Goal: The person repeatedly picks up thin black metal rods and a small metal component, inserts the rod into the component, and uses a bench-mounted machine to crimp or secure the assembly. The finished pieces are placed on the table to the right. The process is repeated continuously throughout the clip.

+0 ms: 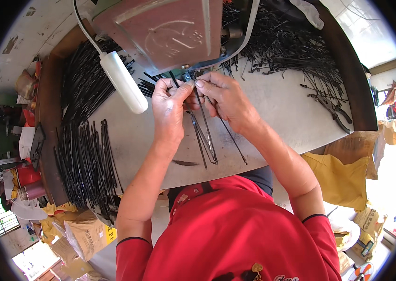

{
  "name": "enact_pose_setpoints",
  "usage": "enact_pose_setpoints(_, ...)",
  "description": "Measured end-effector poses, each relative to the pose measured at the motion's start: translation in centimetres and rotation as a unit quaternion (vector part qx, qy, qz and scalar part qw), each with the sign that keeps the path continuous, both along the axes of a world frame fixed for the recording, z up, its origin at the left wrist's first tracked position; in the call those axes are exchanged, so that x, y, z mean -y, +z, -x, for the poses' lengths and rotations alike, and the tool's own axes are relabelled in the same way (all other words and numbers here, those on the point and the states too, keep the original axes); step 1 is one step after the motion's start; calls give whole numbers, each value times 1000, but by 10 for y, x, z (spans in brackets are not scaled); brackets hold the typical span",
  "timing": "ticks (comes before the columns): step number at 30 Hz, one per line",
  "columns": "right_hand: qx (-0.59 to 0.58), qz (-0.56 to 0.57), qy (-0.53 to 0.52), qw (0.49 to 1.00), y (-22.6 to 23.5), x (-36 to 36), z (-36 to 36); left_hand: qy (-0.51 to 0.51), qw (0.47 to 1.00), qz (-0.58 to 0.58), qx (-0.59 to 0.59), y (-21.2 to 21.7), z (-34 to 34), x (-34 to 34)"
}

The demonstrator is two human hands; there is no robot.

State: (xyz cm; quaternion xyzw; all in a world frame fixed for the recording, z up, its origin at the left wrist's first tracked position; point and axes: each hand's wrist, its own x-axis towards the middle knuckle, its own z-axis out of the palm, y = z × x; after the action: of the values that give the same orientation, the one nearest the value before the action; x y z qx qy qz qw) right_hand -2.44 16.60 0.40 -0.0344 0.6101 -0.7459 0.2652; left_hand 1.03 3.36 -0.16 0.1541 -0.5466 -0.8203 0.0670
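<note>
Along the left edge of the workbench (273, 107) we note 2 heaps of thin black wire rods (85, 159), laid roughly parallel, with a white plastic bottle (124, 82) just beside them. At the middle of the bench, the left hand (169, 108) is pinched on the top ends of a small bundle of bent black wires (205, 136). The right hand (223, 98) grips the same ends, fingertips touching the left thumb, right under the reddish machine (160, 28). The bundle trails toward the near edge. We judge these wires light, springy and stiff along their length, smooth enough to slide apart; hold is best taken close to the ends, where they gather. At the far right corner lie more loose rods and 1 pair of pliers (331, 110). Off the bench, brown paper sacks (83, 234) stand at lower left; their contents are hidden.
</note>
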Motion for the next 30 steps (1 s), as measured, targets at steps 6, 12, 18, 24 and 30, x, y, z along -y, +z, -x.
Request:
enact_pose_setpoints(6, 16, 68, -28, 997, -2, 3, -7, 27, 999, 18, 13, -1, 0, -1)
enact_pose_setpoints(12, -71, -24, -38, 996, 5, 9, -23, 2, 996, 85, 19, 10, -9, 13)
enact_pose_setpoints(18, -357, -378, -52, 853, -21, -36, 3, 14, 957, 268, 107, 50, -64, 94)
enact_pose_setpoints(24, -394, -627, -51, 670, -21, -63, 54, 64, 763, 639, 78, 31, -89, 149)
enact_pose_setpoints(30, -364, -618, -56, 695, -16, -71, 43, -51, 733, 670, -103, -2, -55, 76)
